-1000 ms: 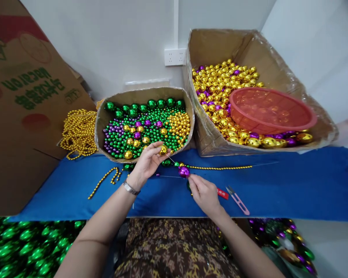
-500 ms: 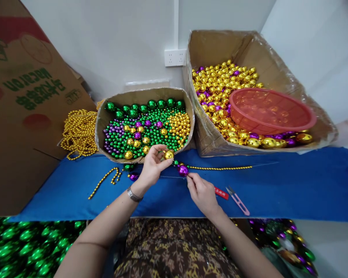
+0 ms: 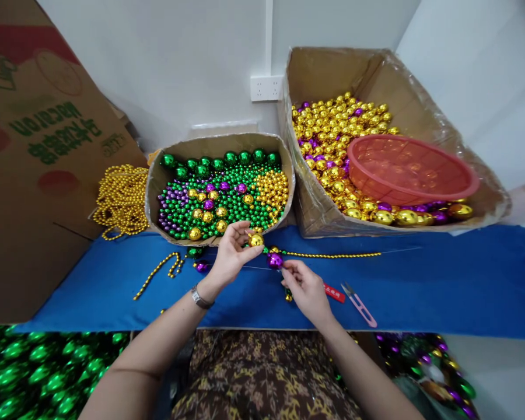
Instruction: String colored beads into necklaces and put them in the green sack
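Observation:
My left hand [image 3: 228, 254] pinches a gold bead [image 3: 256, 240] between thumb and fingers, just in front of the small box of mixed beads [image 3: 157, 175]. My right hand [image 3: 304, 287] is closed in a pinch right behind a purple bead [image 3: 275, 260], which sits on a thin wire or needle lying across the blue cloth [image 3: 441, 286]. A thin strand of small gold beads [image 3: 332, 254] runs from the purple bead to the right. The two hands are a few centimetres apart.
A large box [image 3: 485, 181] at the back right holds gold and purple balls and a red basket [image 3: 413, 169]. Pink snips [image 3: 359, 304] and a red tag [image 3: 334, 293] lie right of my right hand. Gold strands [image 3: 120, 198] and a cardboard sheet [image 3: 35, 175] are left.
My left hand carried the gold bead from the small box's front edge down and right toward the purple bead. My right hand stayed near the purple bead, shifting slightly.

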`<state>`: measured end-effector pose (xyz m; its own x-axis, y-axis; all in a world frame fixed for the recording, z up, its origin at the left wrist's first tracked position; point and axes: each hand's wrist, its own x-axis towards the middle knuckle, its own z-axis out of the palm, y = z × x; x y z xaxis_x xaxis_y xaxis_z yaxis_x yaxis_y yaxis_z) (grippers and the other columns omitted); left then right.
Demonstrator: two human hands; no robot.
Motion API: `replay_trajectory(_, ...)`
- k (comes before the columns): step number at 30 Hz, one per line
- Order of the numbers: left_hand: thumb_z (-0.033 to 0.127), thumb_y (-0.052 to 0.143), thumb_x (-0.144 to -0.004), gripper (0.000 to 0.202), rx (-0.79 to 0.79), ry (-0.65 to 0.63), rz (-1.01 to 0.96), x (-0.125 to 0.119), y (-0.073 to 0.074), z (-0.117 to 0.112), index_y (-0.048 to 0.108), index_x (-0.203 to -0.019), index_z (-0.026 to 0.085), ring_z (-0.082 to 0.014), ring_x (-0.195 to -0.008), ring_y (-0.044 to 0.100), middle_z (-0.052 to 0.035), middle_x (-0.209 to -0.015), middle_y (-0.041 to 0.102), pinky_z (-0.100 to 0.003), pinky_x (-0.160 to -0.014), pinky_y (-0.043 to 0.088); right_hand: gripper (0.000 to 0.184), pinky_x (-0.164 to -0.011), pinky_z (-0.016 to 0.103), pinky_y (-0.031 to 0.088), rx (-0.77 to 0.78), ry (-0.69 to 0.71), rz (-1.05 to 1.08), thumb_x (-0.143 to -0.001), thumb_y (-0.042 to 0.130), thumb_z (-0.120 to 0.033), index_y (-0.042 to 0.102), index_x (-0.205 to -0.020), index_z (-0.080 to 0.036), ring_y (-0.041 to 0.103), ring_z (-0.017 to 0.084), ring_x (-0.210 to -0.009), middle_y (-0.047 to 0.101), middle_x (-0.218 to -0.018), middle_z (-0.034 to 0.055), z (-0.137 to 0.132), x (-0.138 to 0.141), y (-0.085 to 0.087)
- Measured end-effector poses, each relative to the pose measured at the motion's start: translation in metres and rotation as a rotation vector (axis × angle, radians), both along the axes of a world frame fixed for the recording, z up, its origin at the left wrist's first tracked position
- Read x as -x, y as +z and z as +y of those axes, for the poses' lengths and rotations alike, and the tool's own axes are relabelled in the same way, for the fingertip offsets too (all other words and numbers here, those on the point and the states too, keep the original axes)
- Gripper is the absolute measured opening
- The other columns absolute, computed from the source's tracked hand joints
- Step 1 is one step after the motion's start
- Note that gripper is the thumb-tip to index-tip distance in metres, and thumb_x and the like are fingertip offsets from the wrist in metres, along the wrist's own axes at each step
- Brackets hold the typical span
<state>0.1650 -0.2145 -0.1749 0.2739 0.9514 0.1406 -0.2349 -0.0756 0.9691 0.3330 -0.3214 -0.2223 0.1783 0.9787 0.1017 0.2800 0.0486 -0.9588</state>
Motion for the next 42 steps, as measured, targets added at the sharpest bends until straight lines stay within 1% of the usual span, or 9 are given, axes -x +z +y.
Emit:
replay_trajectory(4, 0.021, 0.085, -0.061, 0.058, 0.034, 0.007, 0.042, 0.0, -0.002, -0.006, 0.054, -0.11, 0.022, -0.0146, -0.091, 0.061, -0.0025, -0.1, 0.06, -0.027, -0.079, 0.051, 0.033, -0.062, 0.027, 0.054, 0.132, 0.041, 0.421, -0.083, 0.063, -0.045, 0.053, -0.107, -0.023, 0.065, 0.013, -0.067, 0.061, -0.083, -0.0006, 0.004, 0.006, -0.01)
replay_trajectory(10, 0.035, 0.072, -0.078, 0.044, 0.006, -0.083, 0.025, 0.011, 0.018, 0.0, 0.058, -0.117, 0.021, -0.0206, -0.103, 0.063, -0.0095, -0.107, 0.066, -0.031, -0.082, 0.053, 0.039, -0.056, 0.023, 0.048, 0.091, -0.011, 0.544, -0.08, 0.068, -0.044, 0.053, -0.11, -0.023, 0.06, 0.011, -0.064, 0.061, -0.082, -0.0004, 0.007, 0.002, -0.009)
replay_trajectory(16, 0.036, 0.068, -0.081, 0.028, -0.184, 0.291, 0.201, 0.057, 0.041, 0.064, 0.065, -0.102, 0.018, -0.0169, -0.088, 0.064, -0.0065, -0.092, 0.068, -0.027, -0.073, 0.053, 0.039, -0.053, 0.022, 0.044, 0.073, -0.041, 0.639, -0.077, 0.071, -0.042, 0.055, -0.108, -0.023, 0.057, 0.01, -0.061, 0.06, -0.082, -0.0007, 0.004, -0.007, 0.003)
replay_trajectory(19, 0.031, 0.063, -0.082, 0.025, -0.258, 0.432, 0.488, 0.096, 0.043, 0.104, 0.064, -0.1, 0.014, -0.0167, -0.082, 0.064, -0.0072, -0.088, 0.068, -0.027, -0.07, 0.051, 0.037, -0.052, 0.021, 0.043, 0.064, -0.045, 0.679, -0.078, 0.072, -0.039, 0.056, -0.106, -0.023, 0.055, 0.009, -0.06, 0.059, -0.081, -0.0011, 0.002, -0.009, 0.005)
replay_trajectory(22, 0.026, 0.057, -0.083, 0.025, -0.306, 0.532, 0.904, 0.135, 0.044, 0.133, 0.065, -0.101, 0.011, -0.0189, -0.082, 0.064, -0.0097, -0.091, 0.07, -0.03, -0.074, 0.05, 0.036, -0.052, 0.021, 0.042, 0.056, -0.05, 0.689, -0.077, 0.073, -0.038, 0.057, -0.105, -0.023, 0.054, 0.009, -0.059, 0.059, -0.08, -0.0013, 0.001, -0.008, 0.004)
replay_trajectory(25, 0.021, 0.053, -0.084, 0.026, -0.319, 0.465, 1.379, 0.156, 0.042, 0.149, 0.068, -0.102, 0.011, -0.0237, -0.091, 0.065, -0.0122, -0.099, 0.071, -0.033, -0.082, 0.049, 0.036, -0.052, 0.022, 0.043, 0.064, -0.04, 0.674, -0.077, 0.073, -0.039, 0.057, -0.104, -0.022, 0.054, 0.01, -0.06, 0.058, -0.079, -0.0006, 0.001, -0.006, 0.004)
replay_trajectory(28, 0.019, 0.053, -0.082, 0.026, -0.319, 0.364, 1.627, 0.157, 0.035, 0.158, 0.069, -0.101, 0.012, -0.0288, -0.098, 0.065, -0.014, -0.103, 0.071, -0.037, -0.087, 0.047, 0.036, -0.052, 0.023, 0.043, 0.074, -0.035, 0.657, -0.077, 0.073, -0.04, 0.057, -0.104, -0.022, 0.053, 0.01, -0.06, 0.059, -0.082, 0.0008, 0.002, -0.005, 0.005)
replay_trajectory(34, 0.015, 0.053, -0.079, 0.029, -0.317, 0.306, 1.749, 0.144, 0.023, 0.175, 0.068, -0.103, 0.011, -0.0351, -0.101, 0.062, -0.0215, -0.104, 0.068, -0.042, -0.085, 0.046, 0.034, -0.052, 0.023, 0.043, 0.07, -0.03, 0.626, -0.079, 0.071, -0.04, 0.057, -0.105, -0.023, 0.053, 0.01, -0.059, 0.06, -0.082, 0.001, 0.002, -0.005, 0.004)
replay_trajectory(42, 0.01, 0.041, -0.082, 0.033, -0.371, 0.24, 1.834, 0.133, 0.025, 0.172, 0.065, -0.105, 0.008, -0.0378, -0.109, 0.056, -0.0255, -0.108, 0.064, -0.046, -0.084, 0.045, 0.036, -0.052, 0.022, 0.044, 0.081, -0.019, 0.639, -0.077, 0.072, -0.04, 0.057, -0.104, -0.022, 0.053, 0.009, -0.059, 0.06, -0.082, 0.0003, 0.004, 0.0, 0.004)
